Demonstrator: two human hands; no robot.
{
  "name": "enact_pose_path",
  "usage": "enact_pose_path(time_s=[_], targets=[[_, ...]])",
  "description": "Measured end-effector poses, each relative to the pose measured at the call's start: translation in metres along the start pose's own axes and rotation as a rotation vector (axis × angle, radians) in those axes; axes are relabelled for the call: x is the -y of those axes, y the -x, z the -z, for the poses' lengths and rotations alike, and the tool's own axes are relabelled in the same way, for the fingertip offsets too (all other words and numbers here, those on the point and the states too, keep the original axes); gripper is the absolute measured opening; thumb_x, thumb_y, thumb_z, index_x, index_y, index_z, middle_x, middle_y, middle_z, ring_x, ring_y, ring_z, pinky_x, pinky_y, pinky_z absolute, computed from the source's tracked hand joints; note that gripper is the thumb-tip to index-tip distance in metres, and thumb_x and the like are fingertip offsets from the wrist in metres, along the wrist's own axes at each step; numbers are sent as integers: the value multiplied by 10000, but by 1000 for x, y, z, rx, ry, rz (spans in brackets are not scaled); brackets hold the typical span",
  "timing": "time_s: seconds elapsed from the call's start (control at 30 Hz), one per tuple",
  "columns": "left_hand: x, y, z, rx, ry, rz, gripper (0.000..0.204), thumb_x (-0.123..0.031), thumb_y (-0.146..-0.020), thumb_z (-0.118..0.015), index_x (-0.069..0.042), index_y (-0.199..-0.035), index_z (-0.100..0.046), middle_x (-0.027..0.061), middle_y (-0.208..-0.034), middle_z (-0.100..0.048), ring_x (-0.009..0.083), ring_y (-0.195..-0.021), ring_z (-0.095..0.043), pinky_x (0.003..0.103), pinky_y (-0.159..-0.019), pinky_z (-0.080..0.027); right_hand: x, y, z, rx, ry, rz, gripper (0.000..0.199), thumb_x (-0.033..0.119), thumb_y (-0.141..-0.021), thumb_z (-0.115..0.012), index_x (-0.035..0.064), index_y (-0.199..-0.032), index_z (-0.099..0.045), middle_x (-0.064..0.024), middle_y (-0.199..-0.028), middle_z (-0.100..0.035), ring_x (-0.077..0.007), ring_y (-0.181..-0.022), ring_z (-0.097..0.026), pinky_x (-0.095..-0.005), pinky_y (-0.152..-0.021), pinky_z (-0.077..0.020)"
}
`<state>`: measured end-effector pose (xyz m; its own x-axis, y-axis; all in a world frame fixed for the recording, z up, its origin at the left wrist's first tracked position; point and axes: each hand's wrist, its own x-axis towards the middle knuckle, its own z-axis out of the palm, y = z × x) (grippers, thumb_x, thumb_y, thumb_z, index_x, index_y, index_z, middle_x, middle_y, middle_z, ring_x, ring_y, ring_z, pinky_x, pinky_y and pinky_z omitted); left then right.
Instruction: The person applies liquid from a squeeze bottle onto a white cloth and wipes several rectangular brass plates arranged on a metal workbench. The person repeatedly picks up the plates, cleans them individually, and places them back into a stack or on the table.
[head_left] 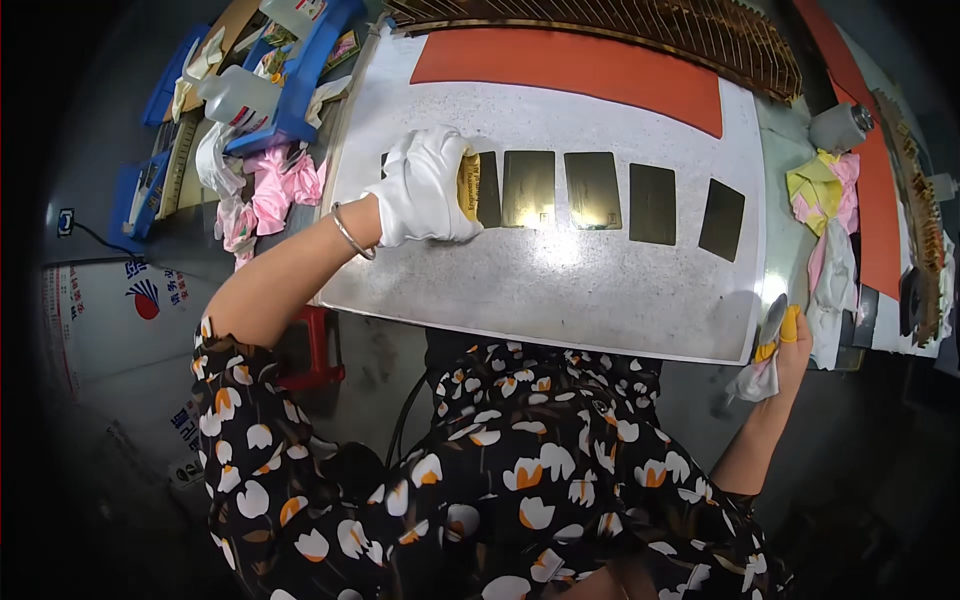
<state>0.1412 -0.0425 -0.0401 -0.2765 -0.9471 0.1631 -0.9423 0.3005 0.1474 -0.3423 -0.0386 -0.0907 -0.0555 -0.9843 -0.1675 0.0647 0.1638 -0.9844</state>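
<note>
My left hand (pixel 428 188) wears a white glove and is closed around a gold-coloured plate (pixel 468 187) with dark print, held on edge over the left end of a row of thin dark plates. In that row lie a shiny plate (pixel 528 190), another shiny plate (pixel 593 190), a darker plate (pixel 653 204) and a slanted plate (pixel 722 220). The glove partly hides the leftmost ones. My right hand (pixel 792 345), with yellow finger covers, is beside the table's right front corner. Its fingers are closed at a dark grey rounded piece (pixel 773 318) and a whitish crumpled cloth (pixel 756 381).
A white-topped table (pixel 480 290) bears an orange-red sheet (pixel 570 82) and a long slotted rack (pixel 620 40) at the back. Blue bins (pixel 300 105), a bottle (pixel 240 98) and pink cloths (pixel 278 185) stand left. On the right are a bottle (pixel 838 128) and yellow-pink cloths (pixel 825 190).
</note>
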Motion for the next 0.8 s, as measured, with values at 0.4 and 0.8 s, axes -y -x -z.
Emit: enact_pose_path(time_s=[0.4, 0.8], targets=[[-14, 9, -5, -76, 87, 48, 588, -206, -517, -723, -13, -1012, -469, 157, -922, -512, 321, -861, -515, 373, -741, -439, 3, -2, -1, 37, -30, -2, 166, 164, -918, -505, 14, -945, -571, 23, -726, -568, -26, -573, -505, -173, -491, -391], [-23, 15, 0, -25, -46, 185, 598, -281, -518, -729, 7, -980, -483, 168, -919, -512, 325, -847, -518, 376, -724, -446, 3, -1, -8, -23, -49, 17, 144, 162, -908, -527, 24, -938, -558, 12, -750, -582, -42, -586, -532, -173, -499, -416]])
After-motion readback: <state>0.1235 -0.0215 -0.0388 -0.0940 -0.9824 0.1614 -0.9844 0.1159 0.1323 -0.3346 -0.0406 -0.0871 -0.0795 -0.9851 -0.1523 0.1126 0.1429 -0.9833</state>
